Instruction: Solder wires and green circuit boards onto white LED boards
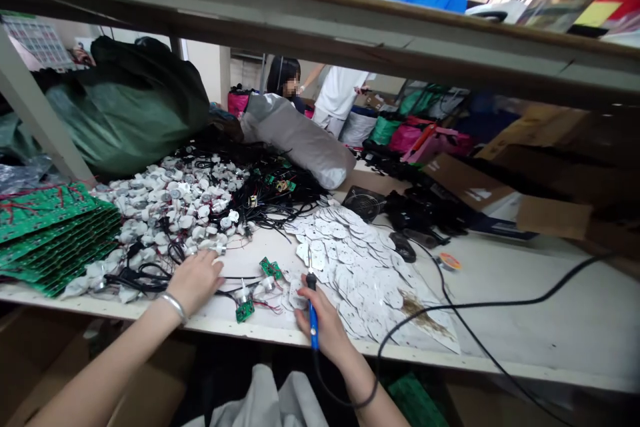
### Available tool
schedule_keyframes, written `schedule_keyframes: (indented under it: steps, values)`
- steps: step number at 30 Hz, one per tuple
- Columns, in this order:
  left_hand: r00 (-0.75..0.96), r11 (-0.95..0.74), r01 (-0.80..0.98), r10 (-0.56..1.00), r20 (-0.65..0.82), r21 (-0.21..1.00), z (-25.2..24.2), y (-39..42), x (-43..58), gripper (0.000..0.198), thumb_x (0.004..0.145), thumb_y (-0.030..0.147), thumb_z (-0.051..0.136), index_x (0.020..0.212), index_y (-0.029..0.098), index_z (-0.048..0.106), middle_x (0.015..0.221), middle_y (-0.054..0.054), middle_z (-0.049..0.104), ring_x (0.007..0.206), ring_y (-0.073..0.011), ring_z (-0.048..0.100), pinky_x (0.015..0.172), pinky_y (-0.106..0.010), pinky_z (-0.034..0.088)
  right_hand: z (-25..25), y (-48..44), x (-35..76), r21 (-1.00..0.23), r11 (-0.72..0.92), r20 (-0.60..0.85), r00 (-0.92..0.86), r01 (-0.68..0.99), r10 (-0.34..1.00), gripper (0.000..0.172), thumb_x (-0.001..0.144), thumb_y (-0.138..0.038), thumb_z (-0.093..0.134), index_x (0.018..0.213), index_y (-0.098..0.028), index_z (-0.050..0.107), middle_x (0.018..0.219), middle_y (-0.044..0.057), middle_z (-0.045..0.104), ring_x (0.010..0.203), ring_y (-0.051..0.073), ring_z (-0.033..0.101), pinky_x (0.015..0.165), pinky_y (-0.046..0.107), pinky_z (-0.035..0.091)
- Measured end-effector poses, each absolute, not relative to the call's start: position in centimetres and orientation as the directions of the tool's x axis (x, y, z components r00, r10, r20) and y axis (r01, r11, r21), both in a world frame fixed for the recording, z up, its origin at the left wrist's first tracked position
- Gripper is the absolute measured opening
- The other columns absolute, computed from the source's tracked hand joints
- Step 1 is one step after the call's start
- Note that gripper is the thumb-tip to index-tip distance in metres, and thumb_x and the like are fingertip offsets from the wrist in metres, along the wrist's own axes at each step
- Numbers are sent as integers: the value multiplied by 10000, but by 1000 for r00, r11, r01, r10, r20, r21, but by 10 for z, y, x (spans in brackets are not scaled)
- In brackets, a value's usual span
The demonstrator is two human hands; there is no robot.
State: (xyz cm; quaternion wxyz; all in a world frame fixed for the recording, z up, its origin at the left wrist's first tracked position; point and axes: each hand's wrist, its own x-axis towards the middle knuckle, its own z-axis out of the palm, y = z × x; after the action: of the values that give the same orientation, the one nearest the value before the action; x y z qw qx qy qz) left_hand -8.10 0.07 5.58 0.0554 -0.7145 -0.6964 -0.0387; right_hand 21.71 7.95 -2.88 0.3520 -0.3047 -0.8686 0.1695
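1. Our left hand (196,282) lies half-curled on the workbench (525,307), its fingertips just beside a white wired disc (219,249); we cannot tell whether it has hold of anything.
2. Our right hand (325,320) closes firmly around a blue soldering iron (313,313), held tip up over a spread of white die-cut cards (357,273).
3. Small green circuit boards (245,310) lie between our 2 hands.
4. Farther left sit a heap of white discs (175,207) tangled with black wires and a stack of green circuit boards (55,233).
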Motion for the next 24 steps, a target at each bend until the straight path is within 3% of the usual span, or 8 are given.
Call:
schedule_keyframes:
  steps: [4,6,10,13,17,21,24]
  values:
    - [-6,0,941,1000,17,337,56,45,-28,428,932,376,446,1306,176,504,1178,-117,623,1038,-229,616,868,-336,499,-31,80,218,-459,769,574,-511,446,639,305,830,-168,541,1132,-207,520,1325,161,555,1212,257,573,955,382,534]
    - [28,-17,932,999,-27,361,53,63,-14,431,878,365,545,1272,191,542,1118,-91,658,992,-217,642,843,-302,511,-31,79,218,-448,763,574,-504,466,645,306,837,-169,537,1141,-203,515,1325,169,553,1199,254,584,944,375,540]
    - [77,-67,948,997,-20,310,55,71,-10,304,891,201,475,1159,211,619,1117,-74,629,961,-183,647,863,-277,501,-30,76,218,-461,750,587,-470,475,659,290,841,-170,536,1129,-203,517,1317,164,558,1201,256,582,917,370,556]
    - [140,-133,979,989,-37,157,61,63,-5,353,886,98,388,1153,188,600,1130,-116,591,910,-204,646,790,-322,519,-27,75,217,-470,759,597,-471,451,650,267,854,-170,533,1118,-207,519,1325,169,545,1204,254,579,859,333,582]
    - [201,-208,978,970,-140,-32,56,49,6,309,841,33,387,1004,117,636,961,-166,631,863,-252,640,714,-358,525,-23,74,218,-484,766,610,-466,422,642,257,859,-165,539,1111,-206,516,1325,178,542,1195,251,586,852,319,584]
    - [251,-259,965,957,-147,-33,57,45,-5,366,834,95,454,1172,123,592,1224,-203,579,1104,-307,564,896,-448,488,-23,71,220,-520,752,626,-419,405,658,257,856,-171,560,1106,-209,512,1302,172,565,1209,255,575,923,360,553]
    - [295,-281,952,947,-126,118,64,55,-11,409,900,223,433,1294,157,520,1339,-167,527,1169,-279,545,964,-423,471,-24,70,223,-548,739,649,-357,393,671,270,855,-166,557,1115,-211,501,1301,170,572,1204,253,580,948,389,539]
